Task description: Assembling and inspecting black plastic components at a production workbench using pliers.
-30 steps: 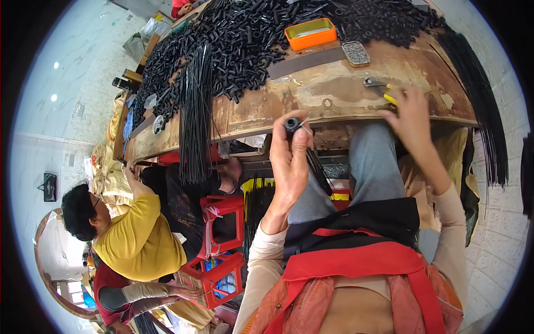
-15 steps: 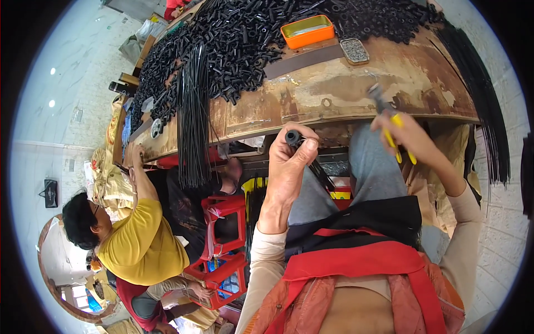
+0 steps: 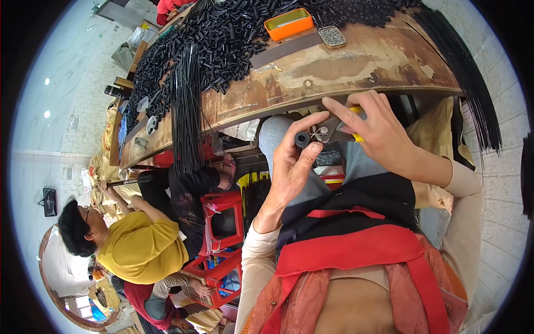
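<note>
- Holding a short black tube upright, your left hand is clamped around it below the edge of the worn wooden bench, open end toward you.
- Your right hand is closed on yellow-handled pliers, their nose just beside the tube's mouth.
- Judging by this, you are working the tube end; the next move calls for steady alignment of nose and opening.
- Half a second ago the pliers were well apart from the tube; now they have come in beside it.
- Loose black tube pieces and an orange tray lie on the bench.
</note>
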`<control>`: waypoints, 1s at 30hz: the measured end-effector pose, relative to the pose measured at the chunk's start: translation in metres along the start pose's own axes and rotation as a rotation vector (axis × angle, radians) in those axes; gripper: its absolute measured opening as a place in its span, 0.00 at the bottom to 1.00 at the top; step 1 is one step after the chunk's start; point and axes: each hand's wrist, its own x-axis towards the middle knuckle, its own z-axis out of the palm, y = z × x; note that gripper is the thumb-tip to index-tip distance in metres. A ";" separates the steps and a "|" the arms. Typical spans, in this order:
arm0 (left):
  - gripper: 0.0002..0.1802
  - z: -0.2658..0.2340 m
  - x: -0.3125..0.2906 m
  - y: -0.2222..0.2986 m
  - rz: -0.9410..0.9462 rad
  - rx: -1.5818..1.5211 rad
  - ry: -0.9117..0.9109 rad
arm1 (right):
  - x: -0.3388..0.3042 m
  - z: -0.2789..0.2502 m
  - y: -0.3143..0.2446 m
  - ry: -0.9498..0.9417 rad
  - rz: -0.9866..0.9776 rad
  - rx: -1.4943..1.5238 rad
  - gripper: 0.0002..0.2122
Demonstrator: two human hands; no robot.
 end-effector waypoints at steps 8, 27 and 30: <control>0.22 -0.007 -0.012 0.002 0.076 0.183 -0.074 | -0.012 -0.044 0.003 -0.126 -0.267 -0.190 0.24; 0.20 -0.019 -0.010 0.010 -0.061 0.046 -0.349 | -0.017 -0.057 -0.007 -1.097 0.793 1.238 0.20; 0.20 -0.016 -0.006 0.006 -0.073 0.040 -0.253 | -0.030 -0.040 -0.002 -0.196 -0.003 0.362 0.22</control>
